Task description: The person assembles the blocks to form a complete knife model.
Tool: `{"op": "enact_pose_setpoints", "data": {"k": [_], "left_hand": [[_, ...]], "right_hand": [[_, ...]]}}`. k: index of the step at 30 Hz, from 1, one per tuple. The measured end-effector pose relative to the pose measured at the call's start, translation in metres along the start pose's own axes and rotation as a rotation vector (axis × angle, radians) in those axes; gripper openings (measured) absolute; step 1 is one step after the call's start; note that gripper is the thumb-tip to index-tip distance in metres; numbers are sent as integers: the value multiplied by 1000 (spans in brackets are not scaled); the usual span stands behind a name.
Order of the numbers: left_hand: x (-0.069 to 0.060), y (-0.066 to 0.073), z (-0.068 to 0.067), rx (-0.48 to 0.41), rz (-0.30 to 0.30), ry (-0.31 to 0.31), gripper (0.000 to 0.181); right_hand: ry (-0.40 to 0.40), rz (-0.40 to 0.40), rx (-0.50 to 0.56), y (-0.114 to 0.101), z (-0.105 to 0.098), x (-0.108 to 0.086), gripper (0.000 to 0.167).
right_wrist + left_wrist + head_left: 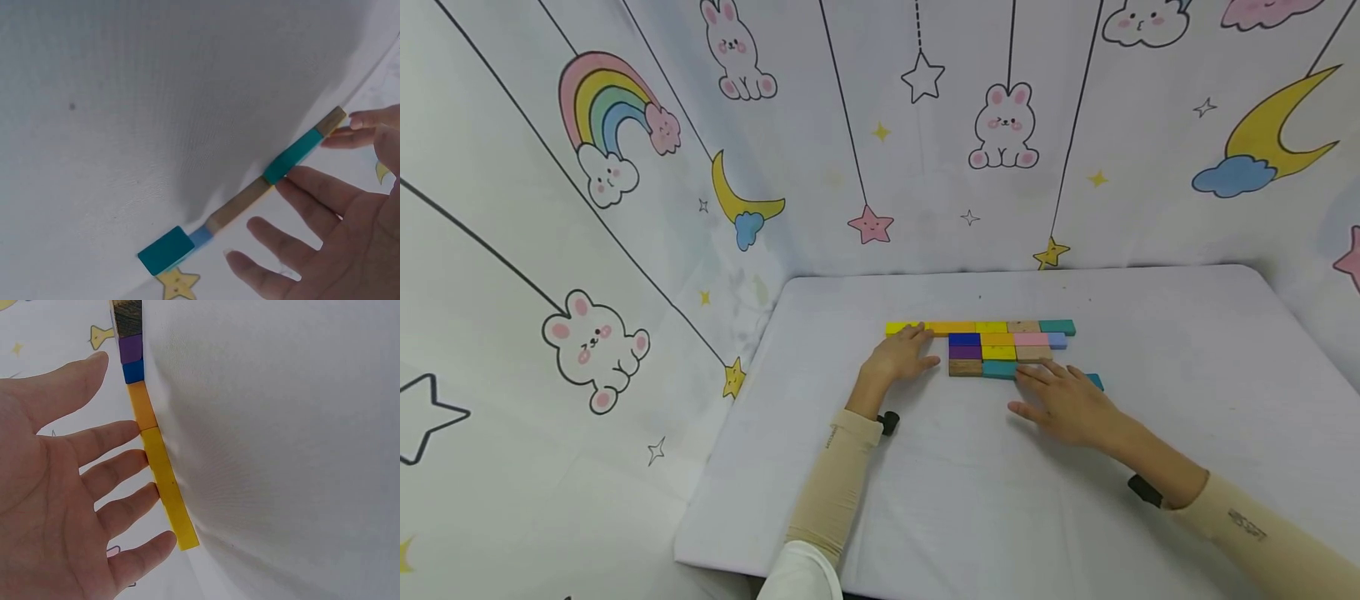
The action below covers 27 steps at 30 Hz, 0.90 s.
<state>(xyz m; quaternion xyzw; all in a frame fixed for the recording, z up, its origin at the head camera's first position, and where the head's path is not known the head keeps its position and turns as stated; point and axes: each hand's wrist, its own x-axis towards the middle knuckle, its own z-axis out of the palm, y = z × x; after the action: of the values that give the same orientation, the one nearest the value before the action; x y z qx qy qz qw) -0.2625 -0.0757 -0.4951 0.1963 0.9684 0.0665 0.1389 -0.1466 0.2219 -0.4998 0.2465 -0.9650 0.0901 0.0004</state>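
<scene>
Coloured flat blocks lie in staggered rows on the white table. The back row runs from a yellow block (898, 327) through an orange block (952, 328) to a teal block (1057, 327). Dark blue (964, 339), purple (964, 352) and brown (965, 368) blocks form the left end of the rows in front. My left hand (895, 357) has its fingers spread, the tips touching the yellow strip (167, 487). With extended fingers, my right hand (1071, 404) touches the front row at a teal block (294, 155). Behind it, a separate teal block (165, 251) is partly hidden in the head view.
A white cloth covers the table (955, 500). Behind and to the left hangs a white backdrop (820, 125) with printed bunnies, stars and moons. Small black wrist devices show at the left forearm (889, 423) and right forearm (1145, 490).
</scene>
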Motion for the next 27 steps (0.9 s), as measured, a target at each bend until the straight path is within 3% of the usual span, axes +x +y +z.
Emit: {"op": "enact_pose_setpoints", "data": {"k": [17,27], "left_hand": [[1,1,-1,-3,-2,5,66],[1,0,0,5,2,-3,67]], "right_hand": [[-36,25,13,1,-2,4,69],[-32,78,16,1,-6,-5,73]]}}
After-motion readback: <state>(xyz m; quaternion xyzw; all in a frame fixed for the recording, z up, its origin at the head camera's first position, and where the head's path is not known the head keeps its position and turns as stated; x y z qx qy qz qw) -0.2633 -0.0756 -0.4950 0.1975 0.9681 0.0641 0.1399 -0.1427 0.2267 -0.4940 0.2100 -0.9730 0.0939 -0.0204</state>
